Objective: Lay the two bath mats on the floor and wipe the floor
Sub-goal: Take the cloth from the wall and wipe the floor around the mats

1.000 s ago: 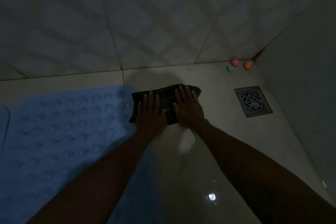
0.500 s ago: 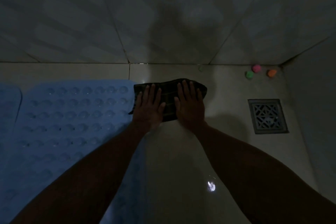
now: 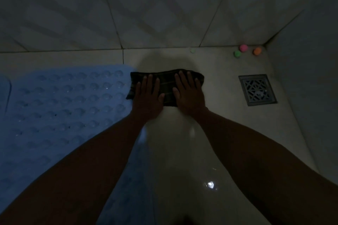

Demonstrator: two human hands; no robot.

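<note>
Both hands are flat on the cloth (image 3: 167, 87), a dark checked rag folded into a pad on the pale floor (image 3: 182, 160), right at the corner of the blue bath mat (image 3: 60, 107). The left hand (image 3: 148, 98) presses the rag's left half, the right hand (image 3: 189, 95) the right half; fingers (image 3: 184, 79) on both are straight and spread, pressing down, not curled round anything. The rag looks soft, light and limp, so it should bunch or unfold if pushed from one edge only; two palms across its width look like the sound hold. The tiles gleam, likely wet and slick, so the pad should glide easily while the palms could slip. The mat, studded with round bumps, looks rubbery and floppy, and lies flat; a second blue mat (image 3: 4, 97) peeks in at the far left edge. A drain grate (image 3: 257, 89) sits well right of the rag, with small coloured balls (image 3: 244, 47) in the corner
</note>
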